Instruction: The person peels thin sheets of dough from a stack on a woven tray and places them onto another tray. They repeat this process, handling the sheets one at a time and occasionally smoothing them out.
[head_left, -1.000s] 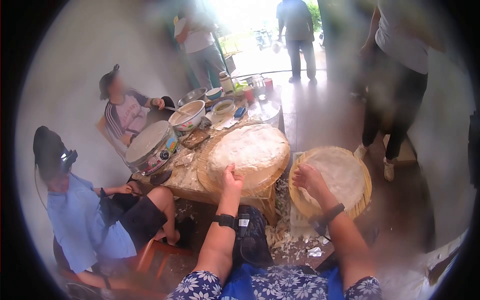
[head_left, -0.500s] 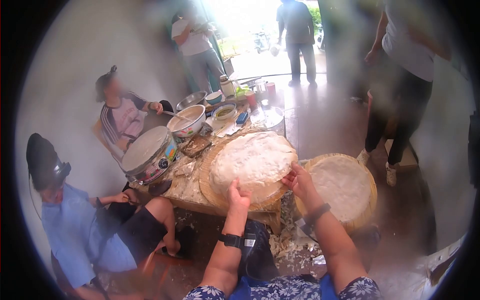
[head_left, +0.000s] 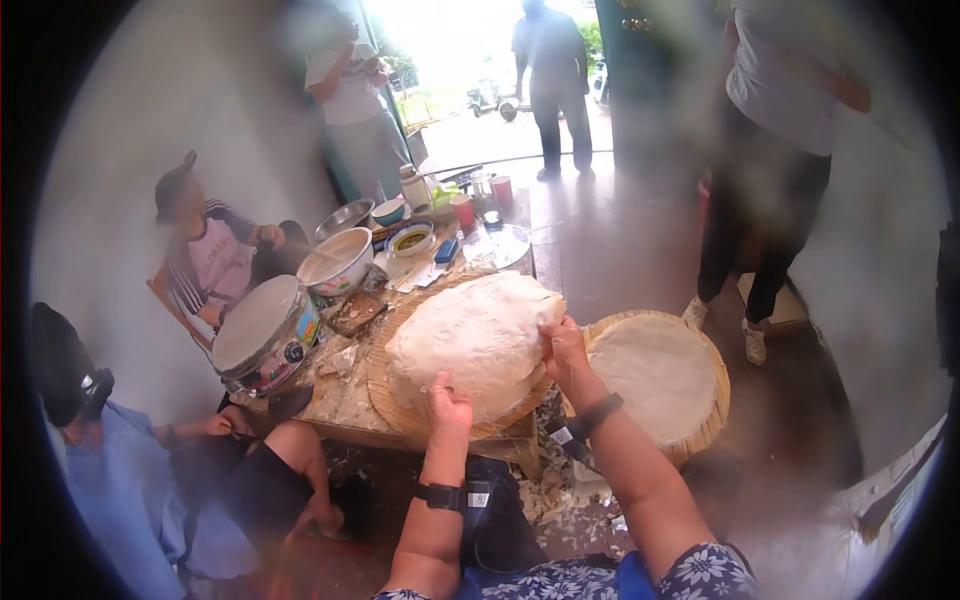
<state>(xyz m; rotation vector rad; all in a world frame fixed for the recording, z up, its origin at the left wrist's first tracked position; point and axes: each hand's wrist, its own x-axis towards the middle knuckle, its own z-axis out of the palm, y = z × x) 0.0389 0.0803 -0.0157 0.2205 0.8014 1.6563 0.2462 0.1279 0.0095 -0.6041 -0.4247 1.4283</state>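
A large, pale, round flatbread-like sheet (head_left: pixel 475 335) lies over more of the same on a woven round tray (head_left: pixel 382 385) at the table's front. My left hand (head_left: pixel 449 402) grips the near edge, thumb on top and fingers hidden underneath. At the right edge, my right hand (head_left: pixel 563 348) pinches the rim, which is raised a little off the layer below. Just right of that hand, lower down, a second woven tray (head_left: pixel 716 415) carries another pale round sheet (head_left: pixel 650 375).
Left on the table (head_left: pixel 335 405) stand a pale-topped drum-shaped container (head_left: pixel 262 330) and a white basin (head_left: pixel 338 262). Behind are a bowl (head_left: pixel 410 240), cups (head_left: pixel 462 210) and a blue box (head_left: pixel 447 251). People sit at left; others stand near the doorway and at right. Scraps (head_left: pixel 570 520) litter the floor.
The sheet's right edge has come up in my right hand, and its near edge has risen slightly in my left. The seated person no longer holds the utensil over the basin. The view has shifted.
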